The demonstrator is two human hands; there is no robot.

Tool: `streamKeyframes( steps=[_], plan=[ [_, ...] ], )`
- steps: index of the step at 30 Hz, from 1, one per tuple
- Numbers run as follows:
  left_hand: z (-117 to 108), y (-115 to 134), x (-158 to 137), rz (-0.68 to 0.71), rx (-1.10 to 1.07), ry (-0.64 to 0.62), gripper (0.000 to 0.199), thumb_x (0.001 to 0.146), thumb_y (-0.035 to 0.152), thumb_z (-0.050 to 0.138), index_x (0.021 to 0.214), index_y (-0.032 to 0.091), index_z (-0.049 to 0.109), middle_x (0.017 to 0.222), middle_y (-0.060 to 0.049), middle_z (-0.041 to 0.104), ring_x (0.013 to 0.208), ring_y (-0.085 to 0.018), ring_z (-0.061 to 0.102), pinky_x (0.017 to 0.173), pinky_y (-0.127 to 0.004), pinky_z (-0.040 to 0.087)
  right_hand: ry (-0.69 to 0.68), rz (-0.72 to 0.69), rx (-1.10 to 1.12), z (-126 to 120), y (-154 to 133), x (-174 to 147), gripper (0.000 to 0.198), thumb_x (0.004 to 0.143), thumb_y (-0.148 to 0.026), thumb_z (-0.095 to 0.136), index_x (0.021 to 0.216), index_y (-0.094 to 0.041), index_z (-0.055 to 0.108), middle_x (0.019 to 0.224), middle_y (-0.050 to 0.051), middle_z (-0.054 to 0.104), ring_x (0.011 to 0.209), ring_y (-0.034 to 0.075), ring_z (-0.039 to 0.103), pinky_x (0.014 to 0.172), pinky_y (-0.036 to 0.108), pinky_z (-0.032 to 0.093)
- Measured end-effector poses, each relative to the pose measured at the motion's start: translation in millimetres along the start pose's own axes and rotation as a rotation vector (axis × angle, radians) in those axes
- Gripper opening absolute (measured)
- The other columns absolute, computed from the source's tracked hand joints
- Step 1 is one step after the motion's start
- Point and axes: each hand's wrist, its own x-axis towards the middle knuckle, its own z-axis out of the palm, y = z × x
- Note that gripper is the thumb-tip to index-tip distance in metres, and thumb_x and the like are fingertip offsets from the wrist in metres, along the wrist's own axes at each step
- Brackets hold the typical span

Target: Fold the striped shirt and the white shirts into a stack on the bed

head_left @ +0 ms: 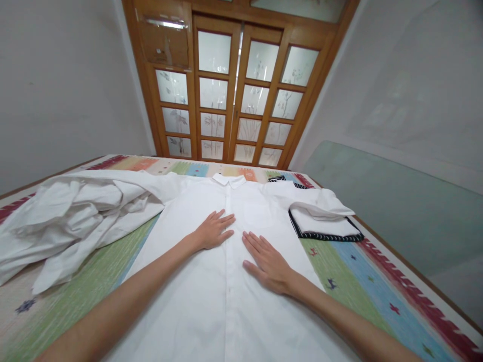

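Observation:
A white button-up shirt lies spread front side up, its collar at the far end and its button strip running down the middle. My left hand rests flat on the chest, just left of the button strip, fingers spread. Lower and to the right, my right hand lies palm down on the shirt with its fingers stretched out. Neither hand holds anything. The shirt's right-hand sleeve lies over a folded white and black stack.
A heap of crumpled white clothing lies to the left. At the right is a folded stack with black striped edging. Everything lies on a colourful patterned cloth. Wooden glazed doors stand beyond, with walls on both sides.

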Motion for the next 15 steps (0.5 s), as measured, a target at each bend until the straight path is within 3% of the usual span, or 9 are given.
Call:
streamKeyframes(
  steps=[4,7,11,15],
  plan=[
    [-2,0,-3,0.035,0.004,0.016,0.049,0.099,0.048,0.035,0.143,0.030,0.048,0.151,-0.004,0.044,0.145,-0.033,0.027,0.115,-0.057,0.023,0.065,0.120,-0.055,1,18,-8,0.055,0.104,-0.044,0.022,0.155,-0.026,0.020,0.160,0.006,0.022,0.148,0.023,0.018,0.120,0.051,0.020],
    [-7,6,-5,0.142,-0.016,-0.005,0.045,0.099,0.041,0.036,0.142,0.031,0.049,0.151,-0.002,0.044,0.147,-0.031,0.023,0.117,-0.056,0.017,0.090,0.146,-0.102,-1,20,-15,0.052,0.103,-0.043,0.026,0.153,-0.029,0.028,0.160,0.005,0.022,0.148,0.025,0.018,0.119,0.053,0.020],
    [-13,18,-8,0.306,-0.072,-0.042,0.046,0.098,0.037,0.038,0.142,0.026,0.047,0.150,-0.004,0.046,0.146,-0.025,0.027,0.120,-0.050,0.016,0.072,0.024,-0.114,-7,11,-29,0.051,0.100,-0.048,0.037,0.150,-0.039,0.030,0.161,0.000,0.019,0.149,0.029,0.013,0.118,0.056,0.020],
    [-14,27,-12,0.307,-0.132,-0.018,0.042,0.096,0.039,0.042,0.133,0.023,0.054,0.145,-0.009,0.052,0.137,-0.024,0.043,0.118,-0.046,0.023,0.053,-0.033,-0.103,-11,8,-44,0.057,0.097,-0.053,0.043,0.150,-0.042,0.027,0.161,-0.003,0.020,0.149,0.028,0.014,0.118,0.055,0.020]
  ],
)
